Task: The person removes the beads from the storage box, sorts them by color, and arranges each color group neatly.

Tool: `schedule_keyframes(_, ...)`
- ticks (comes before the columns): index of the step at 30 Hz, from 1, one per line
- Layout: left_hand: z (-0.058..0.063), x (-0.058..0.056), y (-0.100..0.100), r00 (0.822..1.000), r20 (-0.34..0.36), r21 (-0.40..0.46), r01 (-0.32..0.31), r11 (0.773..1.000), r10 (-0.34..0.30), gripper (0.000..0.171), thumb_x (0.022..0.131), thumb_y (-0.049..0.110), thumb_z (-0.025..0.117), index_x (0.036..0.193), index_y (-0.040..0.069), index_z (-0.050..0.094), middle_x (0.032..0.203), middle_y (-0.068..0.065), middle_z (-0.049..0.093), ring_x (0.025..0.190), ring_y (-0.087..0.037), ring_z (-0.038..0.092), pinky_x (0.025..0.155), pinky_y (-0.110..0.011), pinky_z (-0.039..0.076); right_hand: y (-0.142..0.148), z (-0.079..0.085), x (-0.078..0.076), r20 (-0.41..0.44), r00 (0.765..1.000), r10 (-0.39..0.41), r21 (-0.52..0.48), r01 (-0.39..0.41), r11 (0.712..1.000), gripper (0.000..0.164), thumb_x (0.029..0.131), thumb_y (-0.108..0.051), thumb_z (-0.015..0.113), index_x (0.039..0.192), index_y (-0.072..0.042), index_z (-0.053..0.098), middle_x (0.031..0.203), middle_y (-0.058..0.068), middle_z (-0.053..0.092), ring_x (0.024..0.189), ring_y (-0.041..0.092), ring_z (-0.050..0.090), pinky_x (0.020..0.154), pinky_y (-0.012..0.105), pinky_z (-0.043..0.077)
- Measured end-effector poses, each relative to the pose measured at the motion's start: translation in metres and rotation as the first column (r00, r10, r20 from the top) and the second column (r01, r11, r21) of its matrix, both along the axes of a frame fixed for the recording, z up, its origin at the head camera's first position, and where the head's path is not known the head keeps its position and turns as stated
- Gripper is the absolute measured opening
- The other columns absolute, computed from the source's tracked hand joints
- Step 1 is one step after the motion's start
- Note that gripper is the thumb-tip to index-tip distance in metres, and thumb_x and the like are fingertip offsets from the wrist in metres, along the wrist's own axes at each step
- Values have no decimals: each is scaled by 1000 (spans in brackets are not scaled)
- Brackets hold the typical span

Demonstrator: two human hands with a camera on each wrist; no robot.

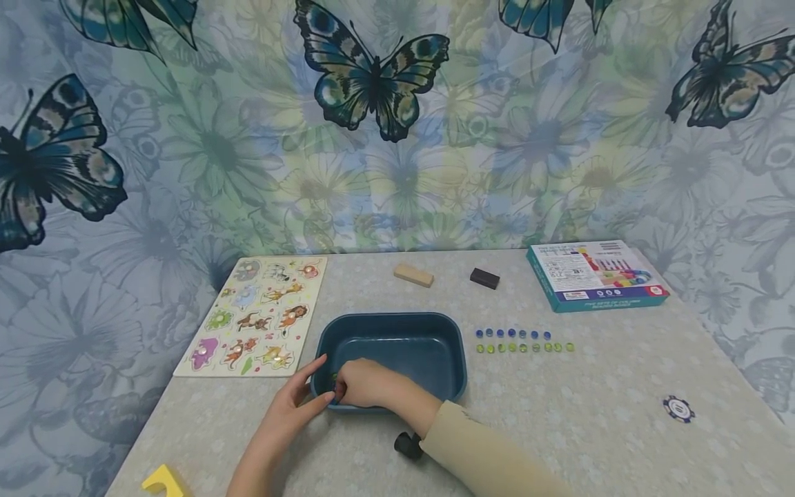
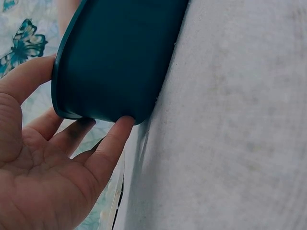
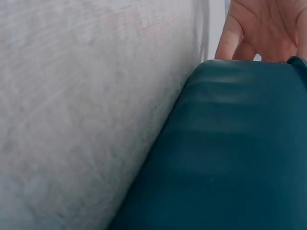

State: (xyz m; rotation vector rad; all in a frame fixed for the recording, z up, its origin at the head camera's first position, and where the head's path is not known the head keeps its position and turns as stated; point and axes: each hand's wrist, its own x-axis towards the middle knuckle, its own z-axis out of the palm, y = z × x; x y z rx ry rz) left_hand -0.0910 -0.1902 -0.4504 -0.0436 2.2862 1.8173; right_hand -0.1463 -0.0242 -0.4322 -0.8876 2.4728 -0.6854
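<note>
A dark teal plastic basin [image 1: 404,324] stands in the middle of the table. My left hand [image 1: 292,404] holds its near left corner, thumb on the front rim and fingers against the left end. In the left wrist view the fingers of the left hand [image 2: 62,163] spread around the basin's outer wall [image 2: 115,62]. My right hand [image 1: 366,383] reaches inside the basin at that same corner, fingers bent downward. A bit of green [image 1: 334,377] shows beside its fingertips, which are mostly hidden. In the right wrist view the basin's wall [image 3: 230,143] hides the right hand.
Right of the basin lie a row of blue beads [image 1: 512,333] and a row of green beads [image 1: 524,348]. Around are an animal puzzle board [image 1: 254,317], a tan block [image 1: 413,275], a black block [image 1: 484,278], a box [image 1: 596,276], a poker chip [image 1: 679,408] and a yellow piece [image 1: 166,481].
</note>
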Motion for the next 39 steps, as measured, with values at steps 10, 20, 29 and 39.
schedule_keyframes(10,1,0,-1,1000,1,-26,3,1000,-3,65,83,24,71,141,24,40,151,-4,26,138,-35,20,109,-56,21,9,2,-8,-5,1000,3,-111,-4,994,2,80,-12,71,82,-13,70,68,-12,59,60,1,53,55,15,45)
schedule_keyframes(20,2,0,2,1000,7,-74,-24,997,25,63,83,21,70,139,25,42,151,-6,28,139,-33,19,110,-54,19,61,22,-24,-117,993,-11,-369,-33,929,12,86,-14,67,97,-11,69,82,-11,63,73,-1,58,65,14,50)
schedule_keyframes(29,1,-1,3,999,-1,-86,-36,996,36,64,83,20,71,140,23,41,151,-6,26,140,-33,18,111,-52,19,133,30,-33,-159,973,-165,-403,89,911,12,86,-14,67,98,-12,68,86,-8,64,76,4,60,67,22,53)
schedule_keyframes(39,2,-1,3,999,-3,-92,-42,995,42,64,83,19,71,140,23,42,151,-5,28,140,-32,19,111,-52,19,258,17,-44,-115,892,-438,-256,399,880,13,89,-18,64,99,-11,66,89,0,65,82,15,60,73,31,53)
